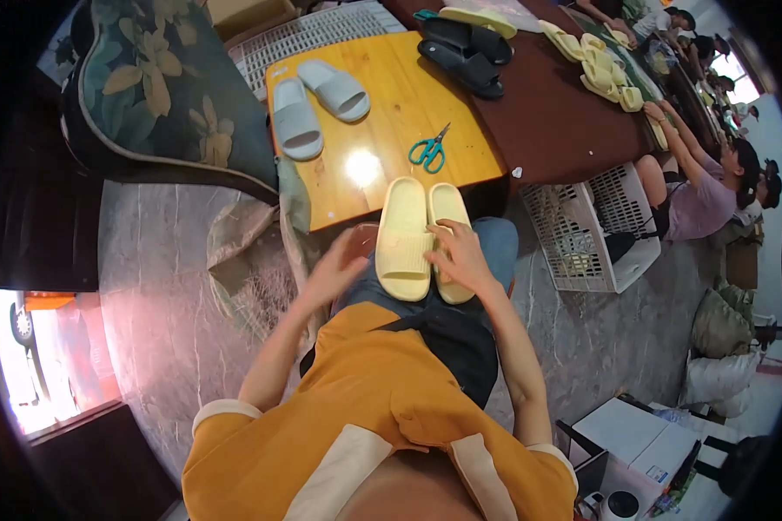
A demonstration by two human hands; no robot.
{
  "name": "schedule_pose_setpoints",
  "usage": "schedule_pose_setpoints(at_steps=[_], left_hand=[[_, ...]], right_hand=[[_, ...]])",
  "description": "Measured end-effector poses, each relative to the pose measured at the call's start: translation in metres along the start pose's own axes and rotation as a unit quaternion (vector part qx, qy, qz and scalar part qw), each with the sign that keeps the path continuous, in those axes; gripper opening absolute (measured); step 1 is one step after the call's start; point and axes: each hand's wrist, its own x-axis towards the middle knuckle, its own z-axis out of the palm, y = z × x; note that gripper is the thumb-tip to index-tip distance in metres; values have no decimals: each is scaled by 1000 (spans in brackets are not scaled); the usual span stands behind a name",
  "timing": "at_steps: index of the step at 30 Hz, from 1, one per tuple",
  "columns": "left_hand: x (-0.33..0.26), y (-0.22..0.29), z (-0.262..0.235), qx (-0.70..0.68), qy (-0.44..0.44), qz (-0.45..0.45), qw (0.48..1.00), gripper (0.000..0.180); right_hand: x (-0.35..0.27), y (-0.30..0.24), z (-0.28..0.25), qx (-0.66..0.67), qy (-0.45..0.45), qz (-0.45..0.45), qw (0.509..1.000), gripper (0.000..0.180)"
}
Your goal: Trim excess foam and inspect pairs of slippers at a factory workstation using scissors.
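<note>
— What have you got in your hands, there in the middle of the frame?

— A pair of pale yellow slippers (417, 239), lying side by side on my lap, toes pointing toward the top of the picture and resting against the edge of the small wooden table (391, 95). My right hand (459, 259) lies over the right slipper, fingers slightly spread and pressing flat on its strap and the seam between the 2. I judge that keeps them aligned as a pair.

— And the left?

— My left hand (339, 267) sits just left of the pair, by the left slipper's heel. The fingers are curled loosely; whether they touch the sole I cannot tell. It grips nothing that I can see.

— What's on the table above?

— 2 grey slippers (317, 102) in the upper left part of it, splayed apart, and teal-handled scissors (429, 149) near the right edge, within easy reach.

— Further up?

— A darker table (556, 122) with 2 black slippers (465, 52) at top centre and more yellow slippers (595, 65) toward the upper right. Other people (704, 187) sit along it at the right rim.

— And beside your knee?

— A white plastic basket (595, 230) on the floor at centre right, and a mesh sack (252, 269) at centre left.
</note>
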Motion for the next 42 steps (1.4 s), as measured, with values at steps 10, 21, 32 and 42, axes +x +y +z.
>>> schedule_pose_setpoints(at_steps=[10,21,32,42], left_hand=[[6,-18,52,88,77,76,990,74],[43,7,-55,-131,146,-3,981,43],[39,55,5,-222,-145,-37,963,40],[136,22,-14,28,-227,-69,971,38]], right_hand=[[-72,21,-10,90,-39,156,983,99],[-53,6,-99,396,162,247,869,41],[-36,-51,-112,291,-44,54,954,37],[-64,-13,-70,349,-117,304,879,34]])
